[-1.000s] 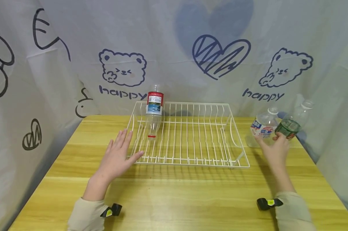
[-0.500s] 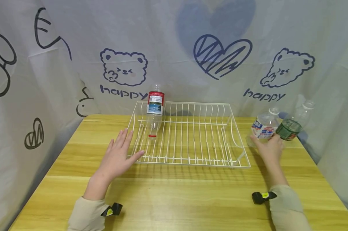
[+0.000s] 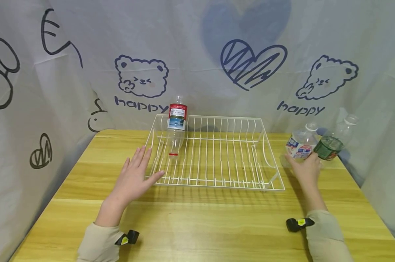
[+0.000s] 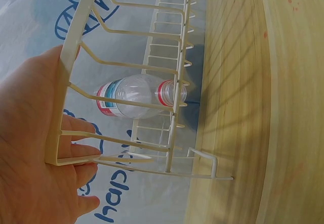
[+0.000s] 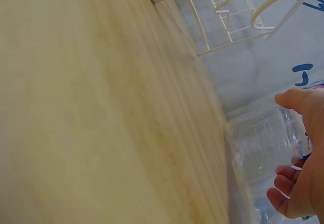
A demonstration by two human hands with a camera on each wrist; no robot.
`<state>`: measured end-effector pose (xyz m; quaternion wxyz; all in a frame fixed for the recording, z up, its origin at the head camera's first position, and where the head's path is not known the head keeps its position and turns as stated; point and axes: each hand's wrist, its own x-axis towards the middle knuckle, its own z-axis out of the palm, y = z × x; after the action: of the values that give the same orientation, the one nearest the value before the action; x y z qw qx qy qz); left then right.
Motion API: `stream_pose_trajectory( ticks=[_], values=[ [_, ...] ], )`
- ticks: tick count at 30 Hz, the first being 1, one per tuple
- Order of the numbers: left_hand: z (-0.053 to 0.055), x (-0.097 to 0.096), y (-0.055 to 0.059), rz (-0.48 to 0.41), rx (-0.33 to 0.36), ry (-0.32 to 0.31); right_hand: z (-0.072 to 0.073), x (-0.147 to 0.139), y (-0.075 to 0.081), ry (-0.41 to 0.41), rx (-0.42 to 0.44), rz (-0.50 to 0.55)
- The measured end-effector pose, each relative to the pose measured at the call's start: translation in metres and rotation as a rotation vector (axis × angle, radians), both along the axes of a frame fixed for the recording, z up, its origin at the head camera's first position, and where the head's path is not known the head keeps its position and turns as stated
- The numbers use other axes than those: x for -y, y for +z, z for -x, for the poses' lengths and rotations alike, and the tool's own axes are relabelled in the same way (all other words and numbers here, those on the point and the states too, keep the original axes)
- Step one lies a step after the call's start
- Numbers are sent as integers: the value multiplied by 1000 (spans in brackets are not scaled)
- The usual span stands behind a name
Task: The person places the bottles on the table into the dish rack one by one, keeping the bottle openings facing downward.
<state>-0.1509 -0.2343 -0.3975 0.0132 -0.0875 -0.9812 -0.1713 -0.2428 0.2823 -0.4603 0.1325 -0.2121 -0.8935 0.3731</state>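
My left hand (image 3: pixel 134 178) rests at the left front corner of a white wire dish rack (image 3: pixel 217 188), fingers straight and thumb spread. In the left wrist view the rack's frame crosses the palm. An upside-down plastic bottle (image 3: pixel 176 118) with a red and blue label leans in the rack's left part, its red-ringed neck low. On the right, my right hand (image 3: pixel 305 169) grips a clear plastic bottle (image 3: pixel 300 145) with a white, blue and red label, thumb on its left side and fingers curled on its right. Part of this upright bottle is hidden behind the hand.
A second clear bottle (image 3: pixel 330 146) with a green label stands close on the right, near the table's right edge. Behind the wooden table (image 3: pixel 197 225) hangs a pale curtain (image 3: pixel 190 43) with drawings. The rack's right end lies just left of the gripped bottle.
My right hand has shifted left, away from the green-labelled bottle, and its fingers have closed around the white-labelled bottle. The left hand, rack and red-labelled bottle have stayed put.
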Motion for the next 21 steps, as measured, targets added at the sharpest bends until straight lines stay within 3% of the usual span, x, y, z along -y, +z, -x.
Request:
stream_pose_trajectory(
  ticks=[11, 21],
  values=[
    [1, 0, 2, -7, 11, -3, -7, -1, 8, 26, -42, -11],
    [1, -1, 8, 4, 24, -7, -14, 1, 18, 69, -171, -86]
  ],
)
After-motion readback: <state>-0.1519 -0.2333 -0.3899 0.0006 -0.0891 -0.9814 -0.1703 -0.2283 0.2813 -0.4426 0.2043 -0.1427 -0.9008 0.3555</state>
